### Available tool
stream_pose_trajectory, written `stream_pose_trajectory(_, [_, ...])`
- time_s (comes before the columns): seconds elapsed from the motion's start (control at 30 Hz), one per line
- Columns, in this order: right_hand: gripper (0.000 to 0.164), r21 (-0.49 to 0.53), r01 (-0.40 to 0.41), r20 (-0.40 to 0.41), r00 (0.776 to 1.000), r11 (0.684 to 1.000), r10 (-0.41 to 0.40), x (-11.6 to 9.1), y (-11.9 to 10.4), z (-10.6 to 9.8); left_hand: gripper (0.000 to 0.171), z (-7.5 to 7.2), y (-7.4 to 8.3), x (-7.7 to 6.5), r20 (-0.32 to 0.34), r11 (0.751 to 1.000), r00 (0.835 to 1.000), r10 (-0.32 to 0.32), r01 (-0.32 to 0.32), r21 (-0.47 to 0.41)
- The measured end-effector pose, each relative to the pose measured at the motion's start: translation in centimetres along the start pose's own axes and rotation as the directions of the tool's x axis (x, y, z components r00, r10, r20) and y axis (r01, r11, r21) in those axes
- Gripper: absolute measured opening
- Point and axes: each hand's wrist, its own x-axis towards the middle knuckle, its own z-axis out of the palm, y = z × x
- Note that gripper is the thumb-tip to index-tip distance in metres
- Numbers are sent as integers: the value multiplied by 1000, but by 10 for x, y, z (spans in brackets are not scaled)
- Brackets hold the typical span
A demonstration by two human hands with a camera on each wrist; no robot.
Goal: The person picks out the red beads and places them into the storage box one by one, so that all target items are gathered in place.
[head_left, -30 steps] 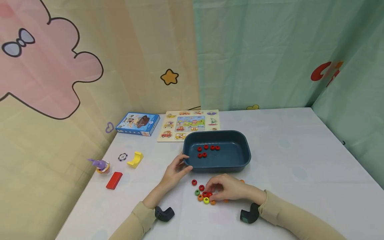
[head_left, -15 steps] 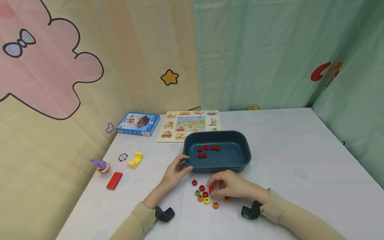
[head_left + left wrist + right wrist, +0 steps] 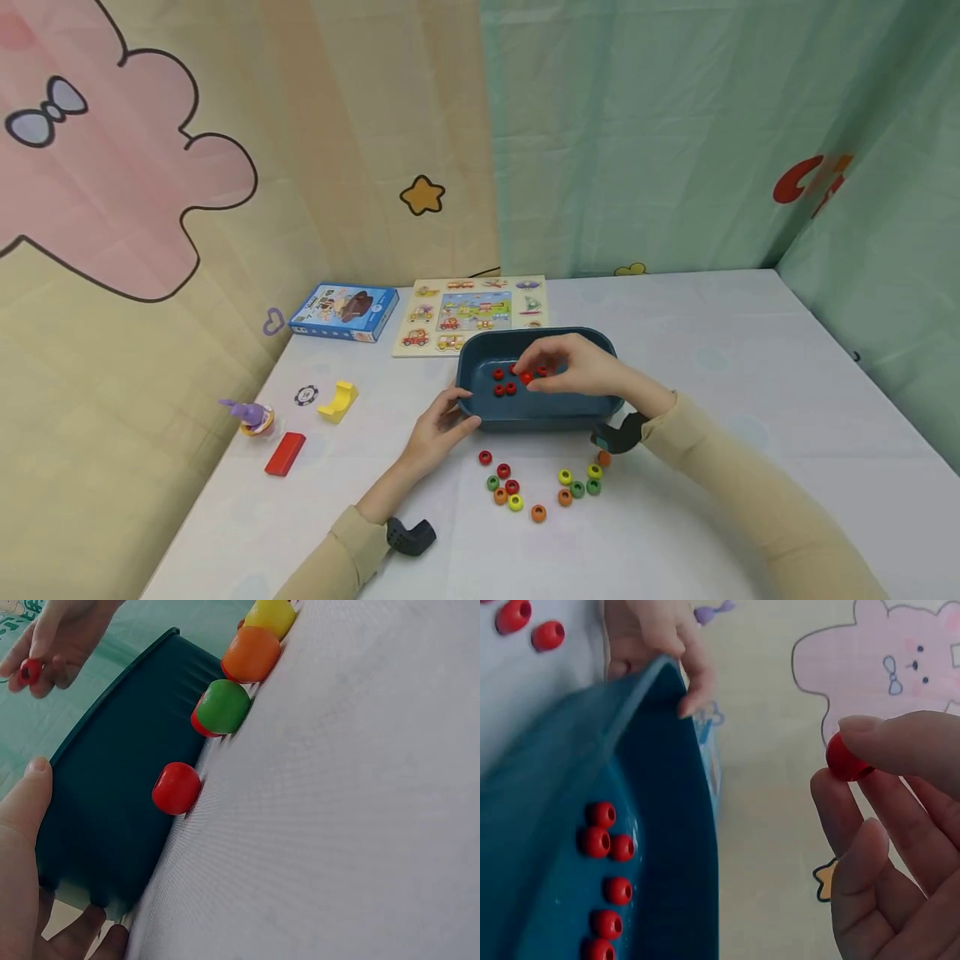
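Note:
My right hand [image 3: 583, 367] is over the dark blue plastic bin [image 3: 558, 421], pinching a red bead [image 3: 845, 759] between thumb and fingertip. Several other red beads [image 3: 618, 890] lie on the bin's floor, some partly covered by that hand in the head view. At the bin's front left corner, my left hand [image 3: 437, 429] grips the wall, its thumb [image 3: 30, 796] on the near side and fingers round the left side. In front of the bin, red beads [image 3: 503, 471] lie loosely among green beads [image 3: 577, 489], orange beads [image 3: 538, 513] and yellow beads [image 3: 515, 502].
A wooden picture puzzle [image 3: 420, 321] lies behind the bin, beside a blue box [image 3: 345, 311]. Farther left are a yellow block [image 3: 339, 402], a round chip [image 3: 306, 395], a purple figurine [image 3: 251, 415] and a red block [image 3: 285, 453]. Curtains hang behind the table.
My right hand has picked a red bead from the loose group and carried it up and away over the bin. An orange bead shifted slightly toward me. My left hand stays put.

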Motion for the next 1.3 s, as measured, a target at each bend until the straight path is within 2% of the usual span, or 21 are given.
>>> stream_pose_trajectory(0.1, [24,27,-75,37,997,997,74,20,27,-6,42,0,0,-1,4,1000,1000,-4,4,-7])
stream_pose_trajectory(0.23, [26,38,-134,103,986,990,129,39,49,-6,42,0,1,0,8,1000,1000,0,0,-7])
stream_pose_trajectory(0.5, [28,-27,-197,183,963,980,199,53,80,1,43,1,2,1,15,1000,1000,-2,2,15])
stream_pose_trajectory(0.63, [28,-22,-247,210,946,969,246,56,88,2,44,0,1,1,13,1000,1000,2,-3,11])
stream_pose_trajectory(0.8, [27,-7,-252,252,936,968,246,58,94,6,44,0,1,2,10,1000,1000,5,-5,14])
stream_pose_trajectory(1.2, [30,-109,-264,309,907,958,285,61,98,13,45,0,0,0,3,1000,1000,-4,4,10])
stream_pose_trajectory(1.3, [31,-105,-251,296,916,962,272,61,92,9,43,0,-1,0,2,1000,1000,16,-16,13])
